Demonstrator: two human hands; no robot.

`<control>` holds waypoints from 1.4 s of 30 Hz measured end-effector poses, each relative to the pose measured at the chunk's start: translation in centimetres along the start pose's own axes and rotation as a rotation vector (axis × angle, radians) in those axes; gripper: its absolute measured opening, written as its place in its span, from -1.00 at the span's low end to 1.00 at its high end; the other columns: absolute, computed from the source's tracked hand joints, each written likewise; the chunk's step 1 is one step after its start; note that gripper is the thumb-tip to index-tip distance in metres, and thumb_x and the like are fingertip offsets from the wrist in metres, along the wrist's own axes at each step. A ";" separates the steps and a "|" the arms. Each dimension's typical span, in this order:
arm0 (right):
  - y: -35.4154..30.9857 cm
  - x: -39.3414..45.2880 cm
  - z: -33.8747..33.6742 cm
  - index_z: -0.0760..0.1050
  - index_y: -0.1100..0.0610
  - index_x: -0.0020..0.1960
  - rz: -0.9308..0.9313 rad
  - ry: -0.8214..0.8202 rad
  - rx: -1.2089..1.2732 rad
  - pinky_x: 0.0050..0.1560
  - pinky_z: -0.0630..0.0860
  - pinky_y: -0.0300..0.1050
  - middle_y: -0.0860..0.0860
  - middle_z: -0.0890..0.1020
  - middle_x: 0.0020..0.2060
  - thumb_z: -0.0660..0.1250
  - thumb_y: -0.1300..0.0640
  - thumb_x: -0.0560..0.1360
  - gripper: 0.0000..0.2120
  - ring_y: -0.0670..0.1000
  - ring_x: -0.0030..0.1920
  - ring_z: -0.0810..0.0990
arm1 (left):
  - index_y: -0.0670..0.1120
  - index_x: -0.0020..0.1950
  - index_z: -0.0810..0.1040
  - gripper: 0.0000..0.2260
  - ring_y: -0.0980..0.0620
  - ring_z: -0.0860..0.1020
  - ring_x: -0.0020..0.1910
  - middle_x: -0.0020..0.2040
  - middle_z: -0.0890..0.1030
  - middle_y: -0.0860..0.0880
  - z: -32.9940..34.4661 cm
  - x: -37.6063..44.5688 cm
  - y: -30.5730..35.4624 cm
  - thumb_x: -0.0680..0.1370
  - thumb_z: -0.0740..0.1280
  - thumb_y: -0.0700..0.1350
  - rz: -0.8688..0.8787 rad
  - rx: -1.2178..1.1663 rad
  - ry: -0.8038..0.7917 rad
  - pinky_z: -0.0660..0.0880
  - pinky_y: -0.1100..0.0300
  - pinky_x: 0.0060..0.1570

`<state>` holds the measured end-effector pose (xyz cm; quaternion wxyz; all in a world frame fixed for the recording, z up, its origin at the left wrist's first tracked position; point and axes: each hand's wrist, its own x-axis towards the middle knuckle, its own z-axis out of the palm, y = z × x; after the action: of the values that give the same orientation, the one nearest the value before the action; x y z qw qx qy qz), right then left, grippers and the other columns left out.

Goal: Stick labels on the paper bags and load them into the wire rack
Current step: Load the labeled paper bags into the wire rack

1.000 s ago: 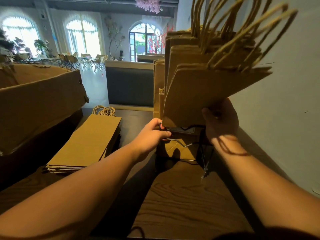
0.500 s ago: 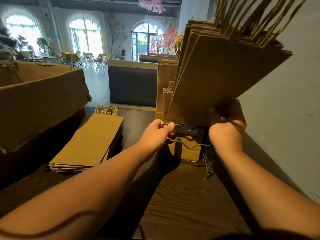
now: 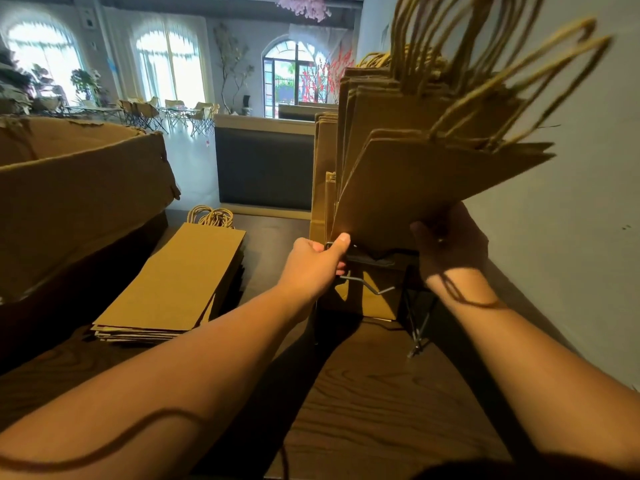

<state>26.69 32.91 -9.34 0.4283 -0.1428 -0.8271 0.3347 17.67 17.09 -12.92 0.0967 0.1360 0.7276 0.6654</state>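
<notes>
Your near edge of the table [image 3: 381,410] lies open between your forearms. The flat bag stack [image 3: 173,282] and cardboard box [image 3: 76,195] block the left side; the wire rack [image 3: 412,306], upright bags [image 3: 398,181] and wall [image 3: 571,220] close the right.

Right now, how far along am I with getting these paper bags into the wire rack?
Partway. Some bags already stand upright in the wire rack by the wall. In hand: your right hand holds a bundle of bags above it while your left hand grips the rack's front wire. Left: the flat stack of bags on the table. No labels show from here.
</notes>
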 end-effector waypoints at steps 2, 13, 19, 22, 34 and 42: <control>-0.1 0.4 -0.3 0.39 0.09 0.43 0.096 -0.090 -0.031 0.19 0.40 -0.09 0.06 0.59 0.24 0.37 0.14 0.55 -0.54 0.10 0.24 0.53 | -0.15 0.14 0.46 -0.64 0.00 0.69 0.00 0.05 0.65 -0.14 -0.1 -0.1 0.0 0.58 0.35 0.12 0.015 -0.030 -0.001 0.62 -0.05 0.12; -0.4 0.9 -1.1 0.43 0.14 0.21 0.170 -0.332 -0.231 -0.18 0.47 -0.18 0.03 0.57 -0.04 0.23 0.14 0.64 -0.83 0.06 -0.10 0.56 | -0.08 0.11 0.42 -0.68 -0.04 0.62 0.02 0.02 0.59 -0.09 0.3 -0.6 0.7 0.61 0.28 0.17 0.026 0.036 0.025 0.60 0.08 0.02; 0.7 0.3 -1.1 0.43 0.10 -0.18 0.234 -0.437 -0.286 -0.25 0.49 -0.03 0.11 0.57 -0.21 0.16 0.09 0.67 -0.74 0.08 -0.19 0.58 | -0.07 0.10 0.46 -0.61 0.02 0.57 -0.06 -0.04 0.58 -0.06 0.1 -1.1 1.0 0.60 0.22 0.26 0.010 0.162 0.077 0.51 0.16 -0.12; 1.1 0.3 -1.0 0.44 0.08 -0.16 0.273 -0.477 -0.288 -0.33 0.34 -0.10 0.08 0.55 -0.20 0.13 0.08 0.67 -0.74 0.02 -0.21 0.53 | -0.07 0.11 0.46 -0.64 0.05 0.57 -0.09 -0.06 0.59 -0.05 -0.1 -1.2 1.1 0.62 0.21 0.22 -0.005 0.243 0.072 0.48 0.20 -0.18; 0.6 0.8 -1.1 0.48 0.18 -0.06 0.163 -0.527 -0.555 -0.25 0.35 -0.17 0.09 0.55 -0.14 0.11 0.17 0.67 -0.78 0.05 -0.18 0.53 | -0.04 -0.16 0.52 -0.58 0.07 0.57 -0.18 -0.19 0.59 0.00 -0.9 -2.1 0.6 0.67 0.10 0.21 0.024 0.507 -0.057 0.46 0.23 -0.16; 1.1 0.6 -1.0 0.37 0.02 0.08 0.166 -0.387 -0.311 -0.43 0.32 -0.19 0.00 0.55 -0.24 0.23 -0.05 0.63 -0.84 -0.02 -0.30 0.54 | 0.07 0.08 0.34 -0.86 0.23 0.48 -0.18 -0.14 0.47 0.17 -0.6 -3.2 1.9 0.66 0.22 0.10 0.212 0.425 0.052 0.38 0.34 -0.24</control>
<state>27.07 34.52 -9.28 0.2060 -0.2073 -0.9206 0.2588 20.65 15.67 -11.10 -0.0233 0.2117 0.8353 0.5068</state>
